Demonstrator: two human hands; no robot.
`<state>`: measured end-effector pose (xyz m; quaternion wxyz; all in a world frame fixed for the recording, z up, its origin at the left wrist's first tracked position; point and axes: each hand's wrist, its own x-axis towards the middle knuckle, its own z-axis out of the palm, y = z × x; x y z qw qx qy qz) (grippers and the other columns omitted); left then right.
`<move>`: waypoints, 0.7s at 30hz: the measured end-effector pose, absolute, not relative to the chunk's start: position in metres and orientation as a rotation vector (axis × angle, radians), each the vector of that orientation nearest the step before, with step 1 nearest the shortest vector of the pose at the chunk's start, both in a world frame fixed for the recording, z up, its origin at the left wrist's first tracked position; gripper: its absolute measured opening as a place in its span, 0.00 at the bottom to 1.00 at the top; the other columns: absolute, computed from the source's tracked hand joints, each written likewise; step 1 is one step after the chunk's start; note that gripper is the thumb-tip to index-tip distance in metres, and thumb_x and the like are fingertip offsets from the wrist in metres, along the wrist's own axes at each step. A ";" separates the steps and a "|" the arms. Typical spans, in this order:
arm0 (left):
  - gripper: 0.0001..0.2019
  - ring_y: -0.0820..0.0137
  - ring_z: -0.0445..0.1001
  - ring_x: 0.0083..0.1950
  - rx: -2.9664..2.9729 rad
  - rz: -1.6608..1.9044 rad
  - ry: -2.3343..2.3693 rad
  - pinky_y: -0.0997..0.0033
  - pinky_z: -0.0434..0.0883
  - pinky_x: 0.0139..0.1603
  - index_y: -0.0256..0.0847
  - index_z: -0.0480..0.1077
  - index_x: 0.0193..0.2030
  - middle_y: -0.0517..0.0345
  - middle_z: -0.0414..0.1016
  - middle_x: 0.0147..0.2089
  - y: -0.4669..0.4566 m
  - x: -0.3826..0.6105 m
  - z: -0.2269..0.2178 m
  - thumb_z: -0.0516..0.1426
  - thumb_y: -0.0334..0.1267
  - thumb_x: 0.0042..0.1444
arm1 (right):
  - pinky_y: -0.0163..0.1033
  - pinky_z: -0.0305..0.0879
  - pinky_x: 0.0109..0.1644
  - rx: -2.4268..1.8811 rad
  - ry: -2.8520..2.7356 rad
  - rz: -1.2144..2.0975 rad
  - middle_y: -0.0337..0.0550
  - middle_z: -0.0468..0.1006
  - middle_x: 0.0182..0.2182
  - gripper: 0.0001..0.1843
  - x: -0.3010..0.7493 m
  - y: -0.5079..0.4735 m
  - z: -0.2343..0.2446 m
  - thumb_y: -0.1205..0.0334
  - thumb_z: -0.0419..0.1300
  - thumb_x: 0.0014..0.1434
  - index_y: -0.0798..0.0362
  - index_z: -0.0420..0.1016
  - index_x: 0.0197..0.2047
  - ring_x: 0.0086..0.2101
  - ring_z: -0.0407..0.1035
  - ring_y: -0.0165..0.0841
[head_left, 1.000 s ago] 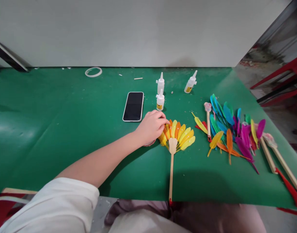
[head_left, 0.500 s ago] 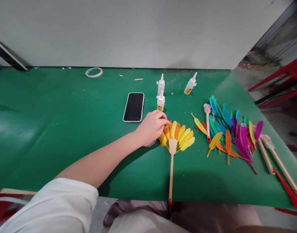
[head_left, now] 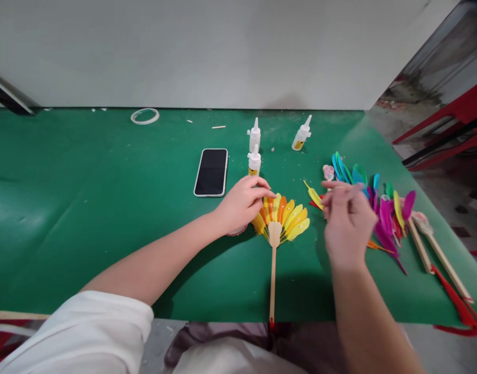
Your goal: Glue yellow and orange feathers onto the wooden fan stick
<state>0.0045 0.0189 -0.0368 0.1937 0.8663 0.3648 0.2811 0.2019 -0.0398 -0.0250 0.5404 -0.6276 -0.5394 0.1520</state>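
A feather fan (head_left: 274, 235) of yellow and orange feathers, with a pale wooden handle, lies upright in front of me. At its upper left, my left hand (head_left: 244, 203) has its fingers stretched apart, fingertips against the feather tops. Under that hand a round red-edged item (head_left: 237, 231) is mostly covered. My right hand (head_left: 347, 221) hovers to the right of the fan, over the left part of a loose feather pile (head_left: 386, 210). Its fingers are bent and blurred; whether they hold a feather does not show. A yellow feather (head_left: 313, 195) lies just left of its fingertips.
White dropper bottles (head_left: 254, 165) stand beyond the fan, another bottle (head_left: 301, 134) farther right. A phone (head_left: 210, 172) lies left of them. A clear ring (head_left: 145, 116) and a small stick (head_left: 218, 127) are near the wall. Wooden handles (head_left: 450, 265) with red cord (head_left: 458, 298) lie far right.
My right hand has come in from the lower right, over the feathers, covering some yellow and orange ones. My left hand stays at the fan, fingers slightly straighter. The view has shifted a little.
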 end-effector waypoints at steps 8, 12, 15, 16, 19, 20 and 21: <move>0.18 0.67 0.65 0.51 2.432 0.717 1.037 0.58 0.64 0.55 0.41 0.74 0.40 0.54 0.69 0.48 0.018 0.005 -0.036 0.48 0.22 0.52 | 0.38 0.62 0.32 -1.630 -1.425 0.547 0.39 0.75 0.25 0.14 0.195 -0.031 -0.037 0.53 0.54 0.57 0.51 0.78 0.37 0.27 0.66 0.31; 0.18 0.64 0.63 0.54 2.514 0.572 1.048 0.55 0.63 0.56 0.42 0.74 0.42 0.53 0.68 0.51 0.018 0.005 -0.041 0.48 0.23 0.52 | 0.38 0.62 0.32 -1.674 -1.448 0.589 0.41 0.76 0.27 0.15 0.196 -0.031 -0.036 0.53 0.54 0.57 0.52 0.79 0.38 0.28 0.67 0.33; 0.19 0.63 0.63 0.55 2.538 0.511 1.061 0.55 0.62 0.56 0.42 0.74 0.43 0.53 0.67 0.52 0.019 0.004 -0.044 0.47 0.23 0.52 | 0.38 0.62 0.33 -1.663 -1.481 0.596 0.42 0.78 0.29 0.15 0.195 -0.031 -0.036 0.54 0.54 0.57 0.52 0.79 0.38 0.29 0.68 0.34; 0.19 0.63 0.63 0.55 2.542 0.499 1.063 0.55 0.62 0.56 0.42 0.74 0.43 0.53 0.67 0.52 0.019 0.004 -0.045 0.47 0.23 0.52 | 0.38 0.62 0.33 -1.657 -1.491 0.598 0.43 0.78 0.29 0.15 0.195 -0.031 -0.036 0.54 0.54 0.57 0.52 0.79 0.38 0.30 0.69 0.34; 0.19 0.63 0.62 0.55 2.556 0.467 1.075 0.54 0.62 0.56 0.42 0.74 0.43 0.53 0.67 0.52 0.020 0.004 -0.046 0.47 0.23 0.52 | 0.38 0.63 0.33 -1.649 -1.503 0.601 0.43 0.79 0.30 0.15 0.194 -0.031 -0.037 0.55 0.54 0.57 0.53 0.79 0.38 0.31 0.70 0.34; 0.20 0.62 0.62 0.56 2.560 0.455 1.081 0.54 0.62 0.56 0.42 0.74 0.43 0.53 0.67 0.53 0.020 0.004 -0.047 0.47 0.23 0.52 | 0.38 0.63 0.34 -1.645 -1.505 0.599 0.44 0.79 0.31 0.15 0.194 -0.031 -0.037 0.55 0.54 0.57 0.53 0.79 0.38 0.31 0.70 0.35; 0.20 0.62 0.62 0.56 2.563 0.444 1.085 0.54 0.62 0.56 0.42 0.74 0.43 0.53 0.67 0.53 0.020 0.004 -0.047 0.46 0.23 0.52 | 0.38 0.63 0.34 -1.642 -1.508 0.596 0.44 0.79 0.31 0.15 0.194 -0.031 -0.038 0.55 0.54 0.57 0.53 0.79 0.38 0.31 0.70 0.35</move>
